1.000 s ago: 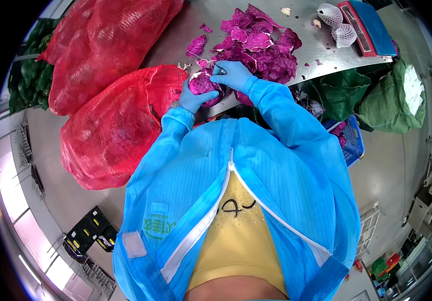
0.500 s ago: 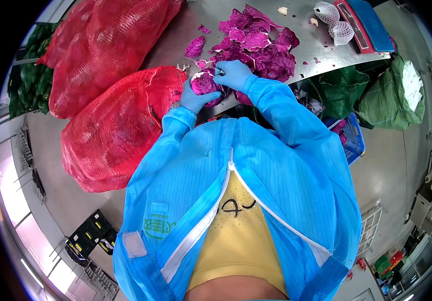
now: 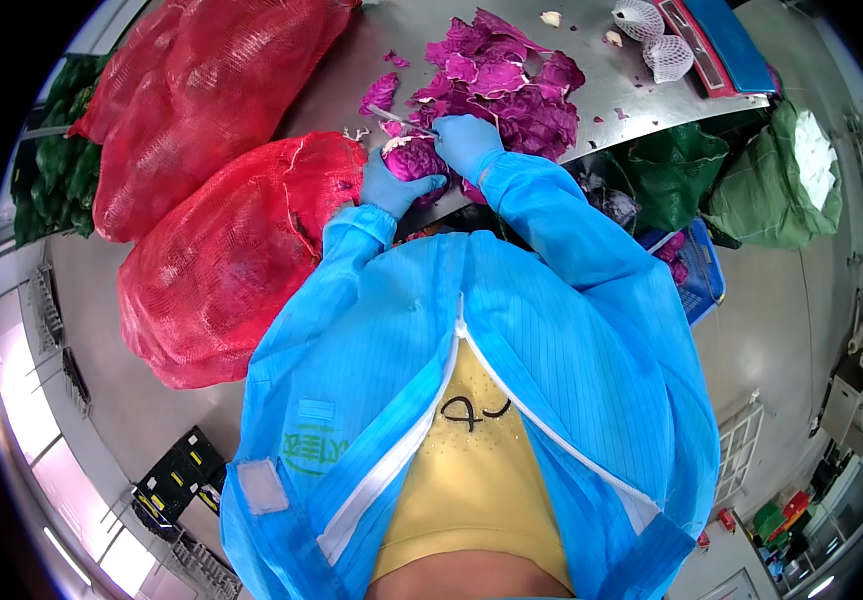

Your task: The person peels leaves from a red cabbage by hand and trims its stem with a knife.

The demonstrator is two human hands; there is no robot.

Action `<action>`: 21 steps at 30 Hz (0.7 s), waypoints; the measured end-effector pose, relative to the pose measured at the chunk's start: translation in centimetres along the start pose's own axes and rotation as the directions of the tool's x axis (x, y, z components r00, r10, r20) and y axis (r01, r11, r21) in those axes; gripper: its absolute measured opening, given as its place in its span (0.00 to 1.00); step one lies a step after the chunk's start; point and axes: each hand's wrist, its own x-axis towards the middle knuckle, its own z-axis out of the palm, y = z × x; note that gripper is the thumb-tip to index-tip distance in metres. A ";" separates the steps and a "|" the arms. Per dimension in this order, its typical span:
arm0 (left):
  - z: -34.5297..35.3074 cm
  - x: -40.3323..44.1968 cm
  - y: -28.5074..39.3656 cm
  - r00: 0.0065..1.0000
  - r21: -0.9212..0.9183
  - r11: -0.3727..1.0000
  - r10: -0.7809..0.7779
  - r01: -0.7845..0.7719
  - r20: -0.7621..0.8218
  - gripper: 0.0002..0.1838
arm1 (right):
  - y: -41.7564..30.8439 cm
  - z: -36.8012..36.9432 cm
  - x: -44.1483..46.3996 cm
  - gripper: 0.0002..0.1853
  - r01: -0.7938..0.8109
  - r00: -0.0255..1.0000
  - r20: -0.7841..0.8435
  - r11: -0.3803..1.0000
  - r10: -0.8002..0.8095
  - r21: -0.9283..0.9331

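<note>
My gloved left hand (image 3: 392, 189) is wrapped round the near left side of a red cabbage (image 3: 414, 160) at the table's front edge. Pale cut stem shows at the top of the head. Just right of it, my gloved right hand (image 3: 465, 143) grips a knife (image 3: 398, 119), its thin blade pointing left above the cabbage; the handle is hidden in my fingers. Beyond both hands lies a heap of loose purple cabbage leaves (image 3: 521, 110), with a single leaf (image 3: 379, 95) to its left.
Red mesh sacks (image 3: 231, 265) crowd the left side. On the steel table (image 3: 611, 128) at right are white foam nets (image 3: 667, 59) and a blue-and-red box (image 3: 719, 45). Below that edge stand green bags (image 3: 777, 190) and a blue crate (image 3: 699, 282).
The knife blade now shows above the cabbage, pointing left; earlier it was hardly visible in my right hand. My left hand stays on the cabbage. The view has shifted slightly.
</note>
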 end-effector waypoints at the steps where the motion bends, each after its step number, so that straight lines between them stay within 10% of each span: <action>1: -0.3 -0.5 0.6 0.999 0.004 0.999 0.042 -0.042 -0.008 0.51 | 0.4 0.2 -0.3 0.10 -0.006 1.000 -0.004 1.000 0.006 -0.002; 13: 0.4 1.4 -6.0 0.994 -0.499 0.866 0.043 0.014 0.103 0.56 | 2.0 -0.9 -2.9 0.25 -0.198 0.955 -0.124 0.893 0.268 0.404; 21: 0.4 0.9 -5.8 0.996 -0.571 0.820 0.017 0.035 0.086 0.54 | 1.2 2.5 -1.1 0.30 -0.104 0.986 0.165 0.760 -0.004 0.641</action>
